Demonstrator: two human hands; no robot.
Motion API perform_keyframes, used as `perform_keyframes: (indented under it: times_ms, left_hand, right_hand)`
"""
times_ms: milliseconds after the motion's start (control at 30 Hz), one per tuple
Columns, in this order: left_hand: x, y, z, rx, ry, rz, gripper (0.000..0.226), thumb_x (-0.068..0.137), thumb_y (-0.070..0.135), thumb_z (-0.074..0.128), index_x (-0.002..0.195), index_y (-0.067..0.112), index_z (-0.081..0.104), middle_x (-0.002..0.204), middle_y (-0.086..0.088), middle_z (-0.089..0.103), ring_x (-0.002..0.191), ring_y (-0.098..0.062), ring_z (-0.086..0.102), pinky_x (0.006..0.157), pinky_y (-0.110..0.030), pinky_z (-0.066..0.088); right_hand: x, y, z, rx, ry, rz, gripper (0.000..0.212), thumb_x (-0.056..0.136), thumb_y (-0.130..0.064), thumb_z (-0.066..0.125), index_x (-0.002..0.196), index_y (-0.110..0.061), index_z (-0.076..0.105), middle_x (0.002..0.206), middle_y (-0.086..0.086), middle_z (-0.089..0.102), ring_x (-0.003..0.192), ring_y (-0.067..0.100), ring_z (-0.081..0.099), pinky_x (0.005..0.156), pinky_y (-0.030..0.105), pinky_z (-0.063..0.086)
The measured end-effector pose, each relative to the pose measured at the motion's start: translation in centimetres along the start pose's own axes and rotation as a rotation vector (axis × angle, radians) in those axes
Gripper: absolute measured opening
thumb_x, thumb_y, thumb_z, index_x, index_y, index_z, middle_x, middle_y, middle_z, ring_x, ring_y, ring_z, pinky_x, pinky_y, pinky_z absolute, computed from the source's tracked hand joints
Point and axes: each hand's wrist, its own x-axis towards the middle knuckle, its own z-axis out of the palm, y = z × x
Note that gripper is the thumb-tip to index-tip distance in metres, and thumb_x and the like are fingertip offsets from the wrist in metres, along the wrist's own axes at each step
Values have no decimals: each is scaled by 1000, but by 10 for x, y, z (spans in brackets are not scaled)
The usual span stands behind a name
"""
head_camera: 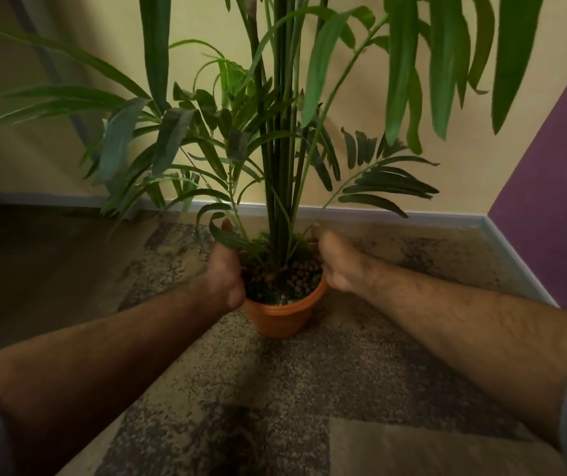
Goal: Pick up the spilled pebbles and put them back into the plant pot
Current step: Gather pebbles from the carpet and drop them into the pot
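Note:
An orange plant pot (280,317) stands on the patterned carpet in a room corner, with tall green stems and long leaves rising from it. Brown pebbles (297,278) cover the soil inside its rim. My left hand (223,273) grips the pot's left rim, thumb up along the edge. On the opposite side my right hand (335,262) grips the right rim. The fingers of both hands are hidden behind the pot and the leaves. No loose pebbles show on the carpet.
A yellow wall (447,187) with a grey skirting board runs behind the pot, and a purple wall (556,201) closes the right side. Drooping leaves (388,187) hang low over the pot and my hands. Speckled brown and beige carpet (275,389) lies in front.

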Motion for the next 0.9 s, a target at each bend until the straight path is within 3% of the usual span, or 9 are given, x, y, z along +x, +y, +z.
perform_keyframes:
  times_ms: [100,133,233,300,333,467,600,800,900]
  left_hand:
    - [-5,-2,1,46,8,31,65,83,69,36,83,21,80,104,-7,73,106,-28,63,93,-49,46]
    - [-8,-3,2,49,0,44,62,89,60,33,78,22,80,99,-7,75,104,-27,65,89,-46,49]
    - [-13,-7,5,130,101,124,57,96,39,29,72,21,78,91,0,77,95,-19,69,77,-37,52]
    - [-10,-13,10,209,304,146,48,99,28,30,83,14,73,99,-5,74,87,-15,67,68,-31,52]
    - [-8,-16,12,252,404,152,41,100,24,32,92,10,69,101,-8,70,83,-13,64,63,-29,49]
    - [-7,-36,15,599,573,327,33,98,28,38,112,9,61,99,-5,64,74,-9,54,63,-31,47]
    - [-14,-65,29,848,456,539,40,98,44,36,102,14,63,99,-2,62,91,-20,56,82,-39,49]
    - [-15,-105,66,992,167,757,30,94,47,40,81,23,55,75,4,54,74,-16,52,67,-39,45]
    - [-3,-125,83,1098,89,760,21,91,46,46,79,29,51,75,11,52,73,-8,50,67,-36,44]
  right_hand:
    - [-6,-5,-8,49,-37,-8,34,101,-35,32,90,-17,58,73,3,71,67,17,70,59,29,57]
    - [-8,-8,-12,53,-12,-28,33,102,-34,31,92,-17,57,71,3,69,59,16,66,57,29,57]
    - [-12,-12,-26,-43,122,-93,33,103,-31,32,99,-15,60,93,15,66,73,17,59,77,41,55]
    - [-13,-12,-42,-118,178,-102,27,102,-29,34,95,-18,58,112,18,62,92,26,62,87,42,52]
    - [-14,-12,-52,-146,192,-98,24,101,-27,35,97,-19,57,106,17,65,95,27,62,88,42,50]
    - [-22,-5,-91,-242,260,-40,24,99,-25,38,110,-13,57,95,9,62,84,22,59,69,31,49]
    - [-31,5,-127,-307,302,-3,18,97,-14,40,95,-11,57,79,8,56,67,20,51,58,30,43]
    - [-45,18,-180,-506,415,65,22,98,-14,39,99,-7,60,75,7,56,63,17,51,52,27,43]
    - [-48,28,-204,-670,457,32,20,95,-12,44,84,-11,61,67,6,53,53,15,48,40,20,38]
